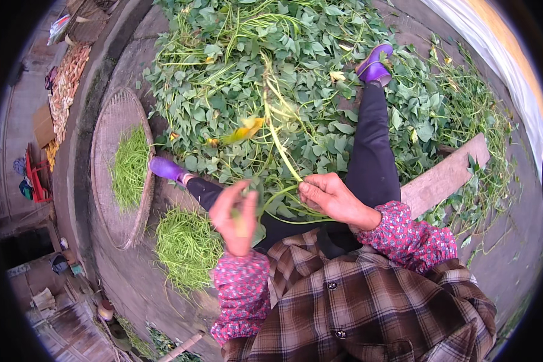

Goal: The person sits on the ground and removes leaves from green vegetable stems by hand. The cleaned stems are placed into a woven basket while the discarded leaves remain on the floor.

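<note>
My right hand [332,199] grips a long pale-green vine stem [278,142] between thumb and fingers. The stem reaches away over the leaf heap, with thinner side stalks along it. My left hand [236,216] is raised just left of it, motion-blurred, its thumb and fingers spread. Some green shows by its palm, and whether it holds that is unclear. Before me spreads a large heap of leafy vines [235,95], apparently sweet potato. Beside my left forearm lies a pile of stripped green stalks [188,249].
A round woven basket [111,176] at left carries more green stalks [131,169]. A wooden board [448,174] lies at right by my leg. My purple shoes [375,65] rest among the leaves and near the basket. Corn cobs [70,88] lie beyond a raised curb [88,104].
</note>
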A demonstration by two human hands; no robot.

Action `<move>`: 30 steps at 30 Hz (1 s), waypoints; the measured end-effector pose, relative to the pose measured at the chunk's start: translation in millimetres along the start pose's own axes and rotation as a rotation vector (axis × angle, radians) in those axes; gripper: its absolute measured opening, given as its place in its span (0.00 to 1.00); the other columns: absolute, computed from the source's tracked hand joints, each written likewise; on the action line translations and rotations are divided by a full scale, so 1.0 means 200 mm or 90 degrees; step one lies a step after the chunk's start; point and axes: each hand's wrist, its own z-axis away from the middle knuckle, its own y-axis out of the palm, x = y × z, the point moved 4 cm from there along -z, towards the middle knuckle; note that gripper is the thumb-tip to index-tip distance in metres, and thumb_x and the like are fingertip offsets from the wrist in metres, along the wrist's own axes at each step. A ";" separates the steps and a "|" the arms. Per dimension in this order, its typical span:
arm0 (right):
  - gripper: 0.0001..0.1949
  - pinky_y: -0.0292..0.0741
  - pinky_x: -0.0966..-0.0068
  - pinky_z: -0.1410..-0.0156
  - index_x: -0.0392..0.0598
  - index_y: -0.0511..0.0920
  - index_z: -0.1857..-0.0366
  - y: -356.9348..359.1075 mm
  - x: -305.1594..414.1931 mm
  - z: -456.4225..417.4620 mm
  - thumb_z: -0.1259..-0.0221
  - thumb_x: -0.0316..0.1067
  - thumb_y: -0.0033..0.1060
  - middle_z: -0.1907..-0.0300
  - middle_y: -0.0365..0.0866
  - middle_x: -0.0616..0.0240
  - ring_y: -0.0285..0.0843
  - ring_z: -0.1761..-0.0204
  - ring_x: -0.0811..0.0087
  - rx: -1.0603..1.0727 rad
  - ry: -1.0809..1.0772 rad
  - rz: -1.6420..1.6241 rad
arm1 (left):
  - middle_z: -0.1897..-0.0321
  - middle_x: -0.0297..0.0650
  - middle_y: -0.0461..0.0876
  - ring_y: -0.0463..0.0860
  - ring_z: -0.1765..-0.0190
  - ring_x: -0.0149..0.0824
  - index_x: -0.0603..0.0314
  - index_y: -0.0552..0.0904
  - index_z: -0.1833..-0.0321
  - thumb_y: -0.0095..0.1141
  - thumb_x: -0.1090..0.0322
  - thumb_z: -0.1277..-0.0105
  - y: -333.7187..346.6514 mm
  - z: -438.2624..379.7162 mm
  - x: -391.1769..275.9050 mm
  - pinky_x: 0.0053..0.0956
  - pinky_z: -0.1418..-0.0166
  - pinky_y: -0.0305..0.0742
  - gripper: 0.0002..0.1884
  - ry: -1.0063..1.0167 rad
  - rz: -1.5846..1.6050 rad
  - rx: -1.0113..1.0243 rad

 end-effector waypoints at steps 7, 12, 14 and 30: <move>0.16 0.56 0.84 0.77 0.40 0.73 0.75 0.04 0.03 0.02 0.30 0.39 0.46 0.84 0.64 0.77 0.56 0.80 0.86 0.017 0.030 -0.012 | 0.71 0.44 0.77 0.77 0.68 0.44 0.64 0.80 0.69 0.52 0.83 0.54 0.23 0.02 0.10 0.34 0.63 0.73 0.10 0.227 -0.281 0.243; 0.16 0.47 0.84 0.81 0.44 0.71 0.77 0.04 0.08 0.04 0.29 0.39 0.43 0.86 0.58 0.80 0.50 0.84 0.87 -0.024 0.028 -0.100 | 0.76 0.31 0.74 0.72 0.72 0.21 0.64 0.78 0.68 0.46 0.65 0.29 -0.12 -0.08 0.69 0.17 0.69 0.67 0.12 -0.165 0.134 -0.067; 0.15 0.45 0.84 0.81 0.45 0.70 0.74 -0.05 0.04 -0.02 0.28 0.39 0.41 0.85 0.55 0.80 0.47 0.85 0.87 -0.020 0.071 -0.262 | 0.78 0.31 0.73 0.70 0.74 0.23 0.63 0.80 0.68 0.54 0.71 0.37 0.04 -0.04 0.42 0.22 0.70 0.66 0.05 -0.336 0.272 0.025; 0.12 0.74 0.65 0.54 0.35 0.77 0.58 -0.22 0.04 -0.04 0.39 0.31 0.52 0.59 0.78 0.48 0.79 0.58 0.53 -0.104 -0.147 0.354 | 0.76 0.27 0.76 0.68 0.76 0.16 0.66 0.82 0.56 0.57 0.70 0.36 0.36 0.17 0.09 0.12 0.74 0.60 0.09 -0.353 0.317 0.181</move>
